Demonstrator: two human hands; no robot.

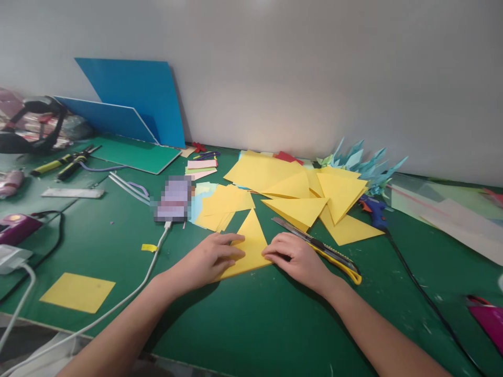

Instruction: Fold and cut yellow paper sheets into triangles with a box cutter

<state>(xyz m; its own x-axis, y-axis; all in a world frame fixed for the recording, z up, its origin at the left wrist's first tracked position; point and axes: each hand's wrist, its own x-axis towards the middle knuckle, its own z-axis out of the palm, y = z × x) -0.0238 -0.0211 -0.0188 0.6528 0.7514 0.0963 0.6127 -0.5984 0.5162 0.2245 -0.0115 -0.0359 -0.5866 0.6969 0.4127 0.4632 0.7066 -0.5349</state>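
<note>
A folded yellow paper triangle (253,243) lies on the green table in front of me, its tip pointing away. My left hand (212,256) rests on its left side, fingers stretched out and slightly apart over the paper. At the right corner, the fingertips and thumb of my right hand (293,256) are pressed together on the paper's edge. Just beyond that hand lies a box cutter (322,248) with a yellow handle and its blade toward the left. More folded yellow paper (341,191) is piled behind, and smaller yellow sheets (228,201) lie to the left.
A phone (173,199) with a white charging cable (155,262) lies left. A blue glue gun (375,212) and teal folded-paper pieces (357,162) are at the right. Blue boards (141,94) lean on the wall; pliers (74,162) and a yellow card (78,292) are further left.
</note>
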